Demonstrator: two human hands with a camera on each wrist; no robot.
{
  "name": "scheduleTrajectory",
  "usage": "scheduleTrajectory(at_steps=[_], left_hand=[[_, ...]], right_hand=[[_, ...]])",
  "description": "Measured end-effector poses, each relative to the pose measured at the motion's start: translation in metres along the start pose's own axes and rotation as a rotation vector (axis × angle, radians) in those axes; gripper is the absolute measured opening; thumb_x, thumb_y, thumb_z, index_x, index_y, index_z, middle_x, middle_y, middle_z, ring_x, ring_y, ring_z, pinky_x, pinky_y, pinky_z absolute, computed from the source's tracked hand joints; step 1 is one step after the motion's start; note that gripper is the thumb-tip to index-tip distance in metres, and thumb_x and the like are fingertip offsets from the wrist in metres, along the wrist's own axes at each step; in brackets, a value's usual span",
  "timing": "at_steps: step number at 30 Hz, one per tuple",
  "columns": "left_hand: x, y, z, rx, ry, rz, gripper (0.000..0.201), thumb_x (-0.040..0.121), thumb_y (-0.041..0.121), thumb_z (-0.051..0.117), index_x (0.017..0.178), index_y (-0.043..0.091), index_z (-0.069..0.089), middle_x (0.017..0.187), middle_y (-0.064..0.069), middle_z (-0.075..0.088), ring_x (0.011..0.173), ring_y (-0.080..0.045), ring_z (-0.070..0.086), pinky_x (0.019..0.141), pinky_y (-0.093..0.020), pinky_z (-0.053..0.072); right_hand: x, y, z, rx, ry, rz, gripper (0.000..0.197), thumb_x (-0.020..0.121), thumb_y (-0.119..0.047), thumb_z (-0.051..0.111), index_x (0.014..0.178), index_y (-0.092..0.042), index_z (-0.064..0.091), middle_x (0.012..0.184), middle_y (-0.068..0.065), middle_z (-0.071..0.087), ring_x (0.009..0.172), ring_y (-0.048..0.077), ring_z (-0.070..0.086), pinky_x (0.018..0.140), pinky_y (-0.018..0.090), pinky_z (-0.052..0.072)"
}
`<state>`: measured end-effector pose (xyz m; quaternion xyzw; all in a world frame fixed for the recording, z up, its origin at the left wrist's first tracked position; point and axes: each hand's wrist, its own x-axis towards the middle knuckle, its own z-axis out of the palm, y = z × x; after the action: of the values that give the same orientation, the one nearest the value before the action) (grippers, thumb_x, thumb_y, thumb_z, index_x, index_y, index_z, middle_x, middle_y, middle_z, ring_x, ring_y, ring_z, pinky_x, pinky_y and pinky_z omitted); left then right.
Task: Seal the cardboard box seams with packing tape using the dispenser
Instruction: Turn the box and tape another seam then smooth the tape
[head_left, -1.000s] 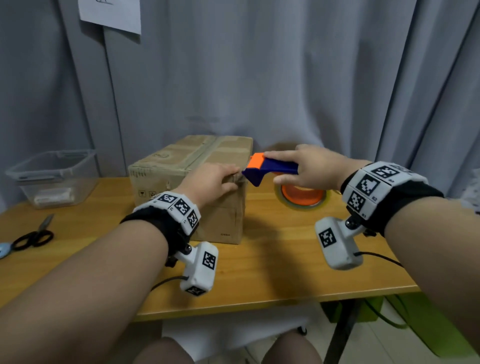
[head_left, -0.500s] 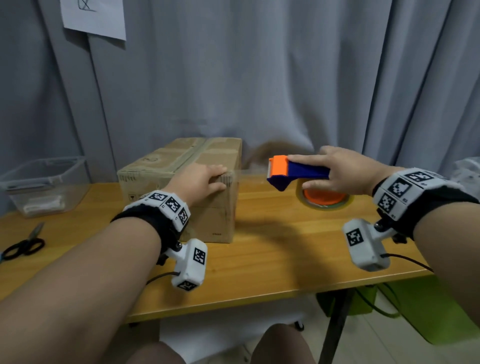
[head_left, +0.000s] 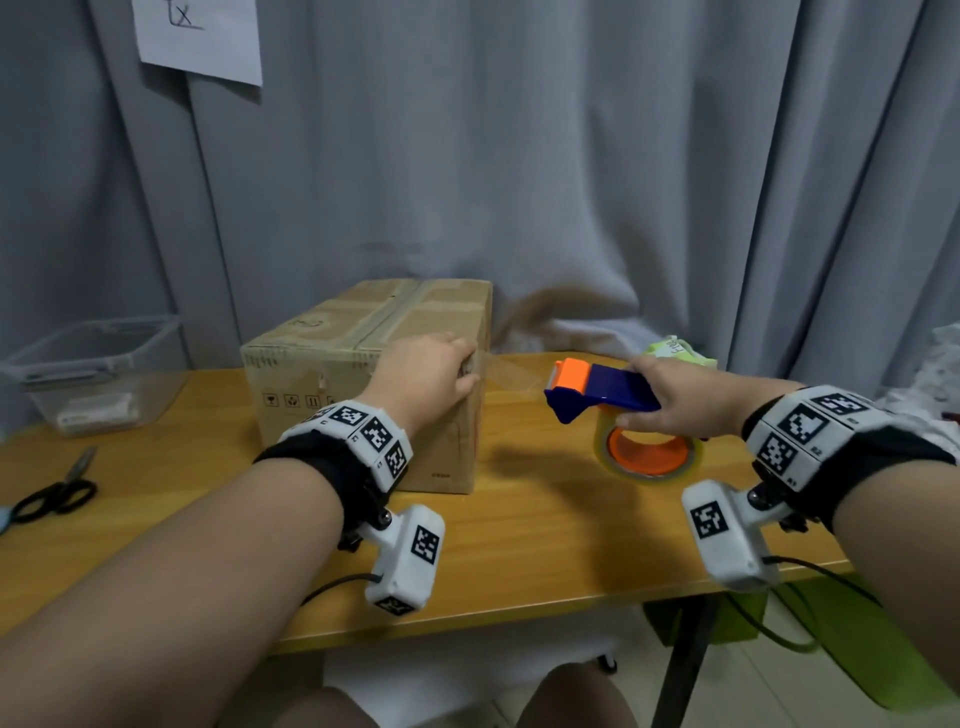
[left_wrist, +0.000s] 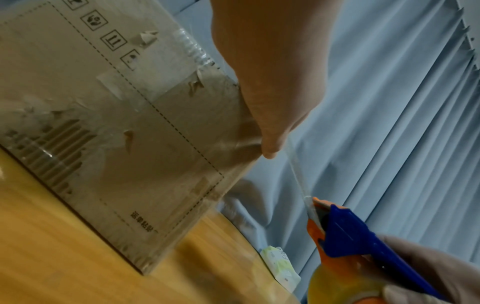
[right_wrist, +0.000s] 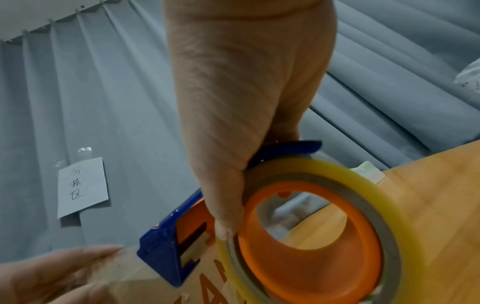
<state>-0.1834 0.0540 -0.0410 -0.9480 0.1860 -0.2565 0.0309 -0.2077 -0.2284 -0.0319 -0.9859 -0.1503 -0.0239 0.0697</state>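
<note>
Cardboard box (head_left: 363, 374): stands on the wooden counter (head_left: 545, 545), left of centre, close to the grey curtain (head_left: 571, 182). Brown, worn; printed handling symbols and a dashed outline on the near side, torn patches and old clear film on the faces, a taped seam along the top. Left hand (head_left: 423, 371): laid over the top right edge, fingers curled down onto the corner, pinning the tape's free end there. Right hand (head_left: 680, 397): gripping the blue and orange tape dispenser (head_left: 602, 389) in the air, well to the right of the box. Clear packing tape (head_left: 511, 371): a strip stretched between corner and dispenser mouth; the yellowish roll (right_wrist: 324, 232) sits on an orange hub. Handling advice, as judgement: hold the strip taut and flat, keep the left hand pressing so the end does not peel, then carry the dispenser round along the seam line and rub the tape down before cutting; slack would likely wrinkle or fold the film onto itself.
</note>
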Motion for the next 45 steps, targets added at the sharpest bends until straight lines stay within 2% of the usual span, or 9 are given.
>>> scheduleTrajectory(at_steps=[9, 14, 18, 21, 24, 27, 36, 41, 45], left_hand=[[-0.003, 0.0, 0.0, -0.005, 0.023, 0.004, 0.043, 0.093, 0.044, 0.046, 0.129, 0.021, 0.051, 0.129, -0.003, 0.058, 0.113, -0.023, 0.058, 0.089, -0.038, 0.047], [-0.002, -0.001, 0.001, -0.013, 0.03, 0.005, 0.044, 0.093, 0.044, 0.046, 0.13, 0.021, 0.051, 0.132, -0.004, 0.056, 0.116, -0.023, 0.056, 0.092, -0.04, 0.048], [-0.003, -0.002, 0.009, 0.021, 0.035, 0.007, 0.049, 0.095, 0.045, 0.043, 0.14, 0.025, 0.041, 0.143, -0.001, 0.047, 0.126, -0.023, 0.049, 0.101, -0.04, 0.042], [-0.003, -0.005, 0.014, 0.017, 0.042, -0.007, 0.051, 0.095, 0.046, 0.042, 0.143, 0.027, 0.037, 0.148, 0.001, 0.04, 0.132, -0.022, 0.043, 0.106, -0.039, 0.035], [-0.004, -0.006, 0.015, -0.011, 0.064, -0.036, 0.051, 0.093, 0.046, 0.045, 0.14, 0.027, 0.042, 0.145, 0.001, 0.044, 0.13, -0.021, 0.045, 0.105, -0.038, 0.036], [-0.002, -0.003, 0.015, 0.004, 0.048, -0.04, 0.052, 0.093, 0.046, 0.045, 0.14, 0.026, 0.043, 0.145, 0.001, 0.045, 0.131, -0.022, 0.045, 0.105, -0.038, 0.036], [-0.004, -0.007, 0.016, -0.002, 0.032, -0.055, 0.052, 0.094, 0.049, 0.042, 0.142, 0.03, 0.039, 0.147, 0.005, 0.041, 0.134, -0.018, 0.042, 0.106, -0.036, 0.034], [-0.003, -0.008, 0.016, -0.03, 0.04, -0.052, 0.052, 0.094, 0.048, 0.042, 0.142, 0.03, 0.04, 0.147, 0.005, 0.042, 0.134, -0.018, 0.041, 0.108, -0.036, 0.033], [-0.003, -0.009, 0.017, -0.032, 0.029, -0.052, 0.052, 0.094, 0.048, 0.042, 0.142, 0.029, 0.038, 0.148, 0.005, 0.04, 0.135, -0.018, 0.04, 0.108, -0.036, 0.032]], right_hand=[[-0.003, -0.009, 0.016, 0.172, 0.031, 0.085, 0.046, 0.079, -0.027, 0.071, 0.109, -0.015, 0.038, 0.091, 0.008, 0.059, 0.077, 0.02, 0.06, 0.066, 0.03, 0.05], [-0.003, -0.012, 0.016, 0.212, 0.089, 0.012, 0.064, 0.073, -0.046, 0.076, 0.122, -0.025, 0.041, 0.102, -0.003, 0.059, 0.09, 0.018, 0.059, 0.081, 0.035, 0.052], [0.002, -0.024, 0.009, 0.107, 0.246, -0.069, 0.058, 0.074, -0.046, 0.074, 0.118, -0.018, 0.048, 0.1, 0.002, 0.064, 0.086, 0.018, 0.06, 0.076, 0.033, 0.05], [0.003, -0.031, -0.004, 0.045, 0.329, -0.163, 0.077, 0.077, -0.05, 0.07, 0.14, -0.026, 0.033, 0.112, 0.002, 0.06, 0.098, 0.022, 0.059, 0.077, 0.029, 0.042], [-0.011, -0.019, -0.017, -0.293, 0.227, -0.141, 0.087, 0.081, -0.062, 0.057, 0.148, -0.046, 0.005, 0.112, -0.003, 0.051, 0.101, 0.019, 0.054, 0.074, 0.027, 0.036], [-0.024, -0.009, -0.015, -0.317, 0.179, -0.067, 0.084, 0.082, -0.064, 0.054, 0.146, -0.05, 0.003, 0.107, -0.01, 0.042, 0.095, 0.011, 0.045, 0.074, 0.026, 0.033], [-0.021, -0.001, 0.011, -0.278, 0.167, -0.054, 0.084, 0.083, -0.067, 0.047, 0.143, -0.054, -0.01, 0.116, 0.001, 0.048, 0.094, 0.016, 0.05, 0.072, 0.026, 0.039], [-0.008, -0.014, 0.024, -0.273, 0.097, -0.033, 0.08, 0.082, -0.071, 0.044, 0.145, -0.052, -0.001, 0.112, 0.001, 0.053, 0.094, 0.017, 0.052, 0.077, 0.03, 0.045], [0.014, -0.033, 0.009, -0.26, 0.001, -0.025, 0.075, 0.08, -0.069, 0.05, 0.145, -0.046, 0.022, 0.103, -0.009, 0.057, 0.086, 0.013, 0.052, 0.081, 0.035, 0.051]])
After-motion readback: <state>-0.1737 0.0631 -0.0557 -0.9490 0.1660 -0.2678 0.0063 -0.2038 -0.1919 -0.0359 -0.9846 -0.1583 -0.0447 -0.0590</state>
